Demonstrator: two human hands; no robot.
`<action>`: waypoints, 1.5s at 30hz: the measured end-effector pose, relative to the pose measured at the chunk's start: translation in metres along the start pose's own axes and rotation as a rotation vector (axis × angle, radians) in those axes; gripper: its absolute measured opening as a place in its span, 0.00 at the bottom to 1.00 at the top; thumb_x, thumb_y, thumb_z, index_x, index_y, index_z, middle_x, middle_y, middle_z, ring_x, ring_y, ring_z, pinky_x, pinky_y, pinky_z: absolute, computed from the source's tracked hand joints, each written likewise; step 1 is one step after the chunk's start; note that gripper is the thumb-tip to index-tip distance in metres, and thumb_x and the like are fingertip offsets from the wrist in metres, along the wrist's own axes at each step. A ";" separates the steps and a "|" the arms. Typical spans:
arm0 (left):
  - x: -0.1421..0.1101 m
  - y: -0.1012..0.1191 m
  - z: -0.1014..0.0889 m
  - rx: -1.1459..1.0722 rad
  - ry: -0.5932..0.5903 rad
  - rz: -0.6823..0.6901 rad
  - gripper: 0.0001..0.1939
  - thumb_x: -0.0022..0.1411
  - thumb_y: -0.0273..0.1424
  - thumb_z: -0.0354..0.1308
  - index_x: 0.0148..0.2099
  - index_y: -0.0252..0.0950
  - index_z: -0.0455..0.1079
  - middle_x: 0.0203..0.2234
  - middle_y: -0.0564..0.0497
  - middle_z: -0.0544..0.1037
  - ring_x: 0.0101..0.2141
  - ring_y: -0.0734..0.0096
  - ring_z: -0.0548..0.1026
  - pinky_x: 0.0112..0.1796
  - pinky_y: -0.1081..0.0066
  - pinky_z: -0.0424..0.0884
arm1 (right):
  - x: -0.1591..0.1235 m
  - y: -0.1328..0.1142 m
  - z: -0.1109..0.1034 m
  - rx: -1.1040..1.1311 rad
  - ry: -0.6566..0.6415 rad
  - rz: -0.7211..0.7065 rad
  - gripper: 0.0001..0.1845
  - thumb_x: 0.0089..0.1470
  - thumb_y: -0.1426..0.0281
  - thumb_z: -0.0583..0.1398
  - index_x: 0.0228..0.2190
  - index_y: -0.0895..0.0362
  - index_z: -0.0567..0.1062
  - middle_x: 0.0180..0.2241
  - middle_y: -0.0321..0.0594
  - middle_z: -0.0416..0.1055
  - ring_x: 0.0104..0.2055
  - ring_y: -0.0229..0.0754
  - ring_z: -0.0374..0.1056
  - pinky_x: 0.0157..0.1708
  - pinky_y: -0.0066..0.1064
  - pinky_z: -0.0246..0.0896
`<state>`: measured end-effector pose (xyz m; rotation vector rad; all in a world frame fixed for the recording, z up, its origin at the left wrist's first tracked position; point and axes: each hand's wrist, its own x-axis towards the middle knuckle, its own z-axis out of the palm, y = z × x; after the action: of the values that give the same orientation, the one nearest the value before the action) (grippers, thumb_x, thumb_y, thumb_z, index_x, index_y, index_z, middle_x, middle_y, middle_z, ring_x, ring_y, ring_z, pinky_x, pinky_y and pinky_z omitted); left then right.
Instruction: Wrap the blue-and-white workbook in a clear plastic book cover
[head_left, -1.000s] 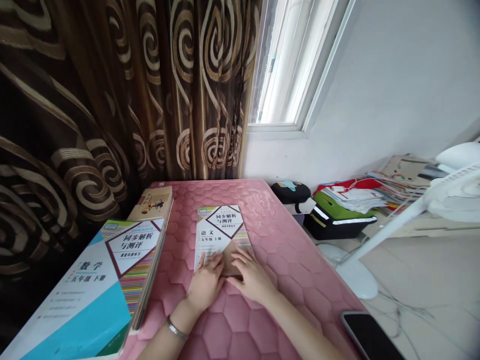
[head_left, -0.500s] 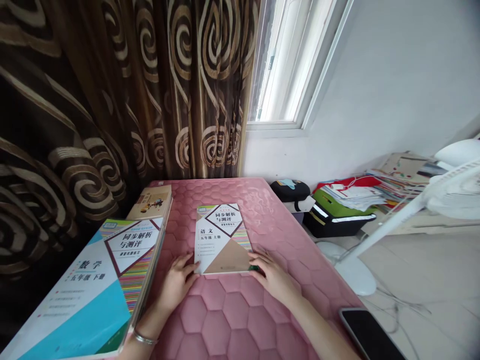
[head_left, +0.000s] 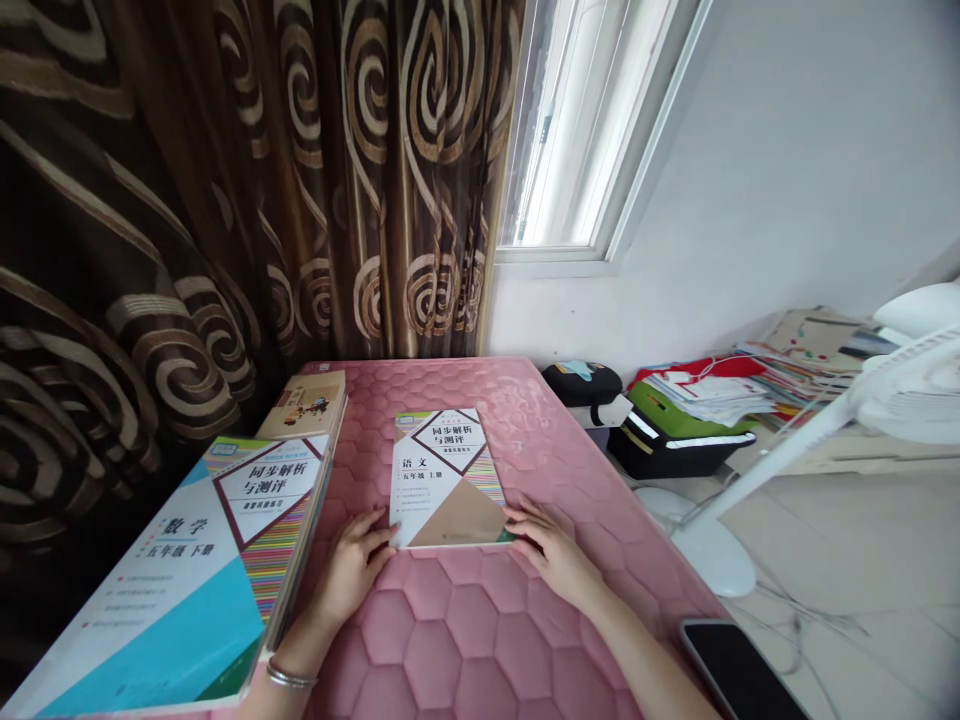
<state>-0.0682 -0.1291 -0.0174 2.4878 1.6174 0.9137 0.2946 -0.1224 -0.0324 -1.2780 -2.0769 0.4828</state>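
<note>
In the head view, the tan-and-white workbook (head_left: 450, 480) lies flat on the pink quilted cover (head_left: 465, 640), and every place here is taken from it. The left hand (head_left: 356, 560) rests at its near left corner, unclenched, thumb and index fingertip against the edge; the right hand (head_left: 551, 550) lies at its near right corner, fingers loosely spread with the tips touching it, hiding a little of that corner. Both forearms, the left one wearing a silver bracelet (head_left: 291, 678), are cut off by the bottom of the frame. To its left, a blue workbook (head_left: 187, 600) tops a stack whose lower volumes show only as edges; just past that, a beige book (head_left: 304, 405) is partly covered. To its near right, a phone (head_left: 742, 670) is cut off at the bottom, its screen dark. Farther right, the white fan (head_left: 795, 460) runs out of the frame, its head blurred. Beyond the workbook and to the right, a green-and-black bin (head_left: 671, 450) carries loose papers (head_left: 705, 395) on top, its inside hidden. Nearer the wall, a black pouch (head_left: 581, 383) bears a light-blue item (head_left: 576, 367) too small to identify; the pouch's contents cannot be seen.
</note>
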 end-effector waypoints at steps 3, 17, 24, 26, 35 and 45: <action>-0.001 0.002 -0.002 0.006 -0.008 -0.008 0.14 0.60 0.32 0.57 0.48 0.49 0.75 0.52 0.49 0.75 0.52 0.61 0.72 0.54 0.54 0.69 | -0.001 -0.005 -0.003 -0.033 -0.005 -0.002 0.12 0.58 0.71 0.55 0.41 0.52 0.76 0.54 0.41 0.70 0.63 0.49 0.56 0.60 0.52 0.57; 0.033 0.083 0.024 0.076 -0.253 0.038 0.17 0.63 0.29 0.54 0.54 0.46 0.70 0.59 0.48 0.68 0.61 0.54 0.60 0.59 0.39 0.52 | 0.039 -0.090 0.045 -0.159 -0.074 -0.059 0.07 0.52 0.70 0.63 0.36 0.55 0.75 0.51 0.42 0.72 0.62 0.50 0.57 0.61 0.50 0.52; 0.020 0.056 0.012 0.106 -0.168 -0.009 0.14 0.61 0.32 0.57 0.49 0.50 0.74 0.57 0.50 0.70 0.59 0.54 0.63 0.58 0.38 0.51 | 0.031 -0.066 0.030 -0.147 -0.010 -0.068 0.05 0.51 0.71 0.64 0.33 0.53 0.75 0.49 0.41 0.74 0.61 0.50 0.59 0.58 0.49 0.56; 0.013 0.039 0.005 0.094 -0.114 -0.036 0.14 0.59 0.31 0.58 0.47 0.51 0.75 0.56 0.51 0.71 0.57 0.55 0.65 0.58 0.41 0.54 | 0.022 -0.051 0.017 -0.149 0.014 -0.043 0.05 0.52 0.71 0.63 0.34 0.53 0.76 0.50 0.41 0.73 0.60 0.50 0.60 0.57 0.49 0.58; -0.003 0.000 -0.002 -0.036 -0.019 -0.108 0.14 0.58 0.30 0.59 0.45 0.51 0.77 0.52 0.51 0.74 0.55 0.58 0.68 0.56 0.49 0.64 | 0.000 -0.005 -0.010 -0.173 0.047 0.017 0.09 0.54 0.67 0.60 0.38 0.49 0.79 0.50 0.39 0.73 0.60 0.52 0.59 0.57 0.55 0.55; 0.000 0.025 -0.011 0.086 -0.057 -0.103 0.13 0.62 0.38 0.54 0.44 0.45 0.77 0.52 0.47 0.74 0.55 0.54 0.68 0.55 0.47 0.65 | 0.009 -0.027 -0.008 -0.237 0.131 0.072 0.14 0.58 0.65 0.55 0.27 0.50 0.78 0.42 0.39 0.76 0.48 0.48 0.68 0.50 0.47 0.60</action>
<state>-0.0529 -0.1434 -0.0001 2.4329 1.7839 0.7695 0.2796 -0.1267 -0.0070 -1.4829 -2.0283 0.1807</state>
